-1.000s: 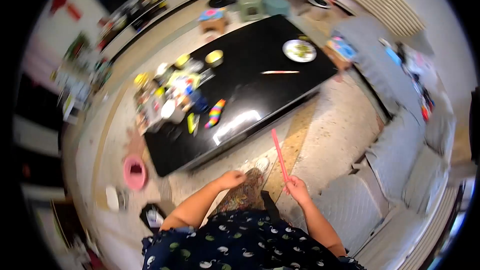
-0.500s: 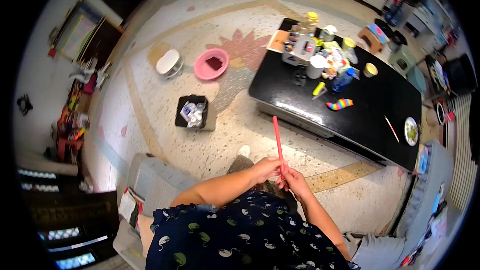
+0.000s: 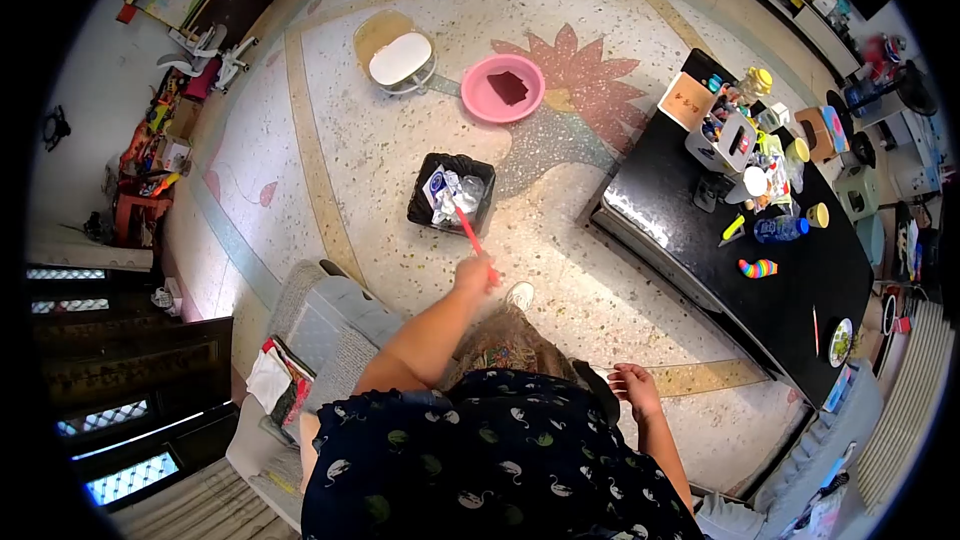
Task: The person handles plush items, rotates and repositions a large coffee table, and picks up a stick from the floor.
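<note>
My left hand [image 3: 475, 276] is closed around one end of a slim red stick [image 3: 467, 224]. The stick's other end points forward over the black-lined trash bin [image 3: 418, 210], its tip overlapping the crumpled foil and white wrappers [image 3: 447, 195] inside. Whether the tip touches them I cannot tell. Out to the right, my right hand [image 3: 636, 388] hangs in the air beside my body, holding nothing, with its fingers apart and slightly curled.
Beyond the bin, a pink basin [image 3: 478, 107] with a dark red piece in it stands near a white-topped stool [image 3: 401, 60]. To the right is a black table [image 3: 690, 240] carrying bottles, cups, a rainbow toy [image 3: 758, 268] and a plate [image 3: 840, 342]. A grey sofa [image 3: 345, 315] lies left.
My right hand has let go of the red stick and moved right. My left hand has carried the stick forward and left to the bin. The view has turned left.
</note>
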